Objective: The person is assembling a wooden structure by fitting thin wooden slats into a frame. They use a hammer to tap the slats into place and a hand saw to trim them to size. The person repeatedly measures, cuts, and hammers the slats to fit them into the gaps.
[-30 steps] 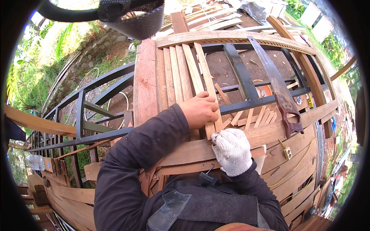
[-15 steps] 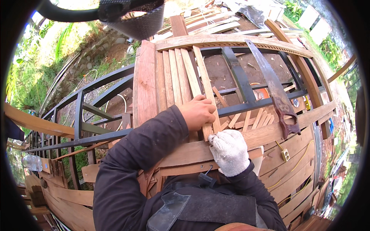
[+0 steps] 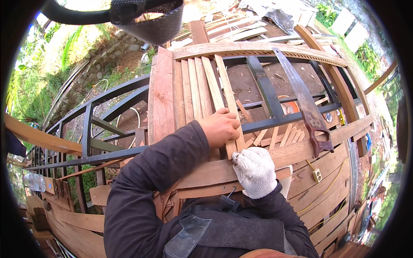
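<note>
My bare left hand is closed over a narrow wooden slat, its fingers wrapped around the near part. My right hand, in a white knitted glove, is a fist at the slat's near end, by the frame's near rail. Whatever that fist holds, if anything, is hidden. Just right of the held slat lies a second loose slat, slightly askew. Several slats stand side by side to the left, beside a wide reddish board. A handsaw rests across the frame, handle toward me.
Black metal bars run beneath the wooden frame. Short wood offcuts lie below it. A socket on a yellow cord hangs at the right over planks. A clear plastic bottle is far left, and stacked lumber lies beyond.
Both hands keep their places on and beside the slat, with hardly any shift. The view has moved slightly; the slats and saw lie as before.
</note>
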`<control>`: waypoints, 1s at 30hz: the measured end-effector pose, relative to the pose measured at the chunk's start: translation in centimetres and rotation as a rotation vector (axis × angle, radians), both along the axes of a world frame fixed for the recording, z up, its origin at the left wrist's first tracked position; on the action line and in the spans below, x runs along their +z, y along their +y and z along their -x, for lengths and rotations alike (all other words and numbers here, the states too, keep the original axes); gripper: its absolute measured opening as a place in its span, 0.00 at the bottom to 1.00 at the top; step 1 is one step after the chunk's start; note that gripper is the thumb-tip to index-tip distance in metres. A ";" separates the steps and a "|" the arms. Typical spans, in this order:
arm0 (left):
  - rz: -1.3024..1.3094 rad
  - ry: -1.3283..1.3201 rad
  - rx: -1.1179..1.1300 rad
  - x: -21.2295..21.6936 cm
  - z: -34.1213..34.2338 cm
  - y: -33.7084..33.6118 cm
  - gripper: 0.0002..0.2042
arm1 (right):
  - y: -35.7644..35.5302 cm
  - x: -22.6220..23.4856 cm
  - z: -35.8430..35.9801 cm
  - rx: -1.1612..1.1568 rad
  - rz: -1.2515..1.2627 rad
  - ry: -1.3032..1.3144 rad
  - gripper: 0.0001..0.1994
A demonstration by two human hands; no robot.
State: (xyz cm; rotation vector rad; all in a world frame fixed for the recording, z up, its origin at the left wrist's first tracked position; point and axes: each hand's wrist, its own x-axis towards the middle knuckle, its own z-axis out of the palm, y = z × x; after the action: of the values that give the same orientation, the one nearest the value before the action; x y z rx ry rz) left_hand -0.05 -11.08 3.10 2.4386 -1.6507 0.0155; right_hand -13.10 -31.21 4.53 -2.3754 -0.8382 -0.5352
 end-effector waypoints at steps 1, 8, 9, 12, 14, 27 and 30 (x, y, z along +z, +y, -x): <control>0.002 0.002 0.004 0.0 0.0 0.0 0.04 | 0.0 0.0 0.0 0.003 0.004 0.000 0.13; 0.007 -0.049 0.031 -0.2 0.3 0.0 0.02 | 0.0 0.2 0.0 0.010 0.028 0.005 0.12; -0.003 -0.073 0.032 -0.2 0.4 -0.1 0.02 | 0.0 0.3 0.0 0.009 0.044 0.014 0.12; -0.020 -0.115 0.034 -0.2 0.6 -0.2 0.03 | 0.0 0.2 0.0 0.012 0.018 0.015 0.13; -0.025 -0.100 0.030 0.0 0.6 -0.2 0.03 | 0.0 0.1 0.1 0.010 -0.005 0.005 0.14; -0.030 -0.153 0.044 1.6 0.7 -0.7 0.04 | -0.1 -0.1 0.3 -0.028 -0.078 -0.062 0.19; -0.001 -0.171 0.059 1.6 0.6 -0.7 0.04 | -0.1 -0.1 0.3 -0.058 -0.073 -0.098 0.20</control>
State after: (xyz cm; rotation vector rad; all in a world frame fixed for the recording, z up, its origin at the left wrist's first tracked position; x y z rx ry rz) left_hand -0.64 -11.81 4.71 2.5492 -1.6442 0.2382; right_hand -13.36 -31.26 4.40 -2.3282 -0.7807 -0.6989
